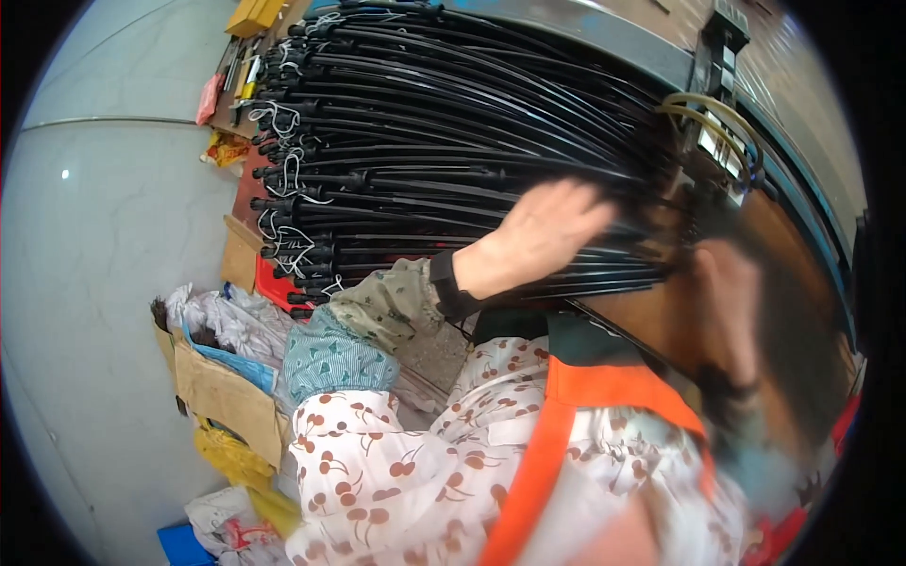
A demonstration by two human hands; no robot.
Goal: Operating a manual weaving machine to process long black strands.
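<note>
Left hand [547,231] open and flat, fingers spread slightly, palm pressed down on the near edge of a large stack of long black rods [453,123], gripping nothing. Stack spread away from that hand to its far side and out to its left, rods lying side by side in rows, ends fitted with black connectors and loose white ties [288,174] well to the left of the hand. Right hand [731,292] blurred, held near the right end of the same stack, just right of the left hand and a little nearer the body; impossible to tell how far open or whether holding anything. Brown workbench top [661,321] showing between and beneath the two hands. Yellowish hoses [708,108] and a dark fixture beyond the right hand. Patterned sleeve covers and a cherry-print garment with an orange strap [538,453] below the hands. Cardboard box [222,391] of rags and scraps on the pale floor far down to the left of the left hand.
</note>
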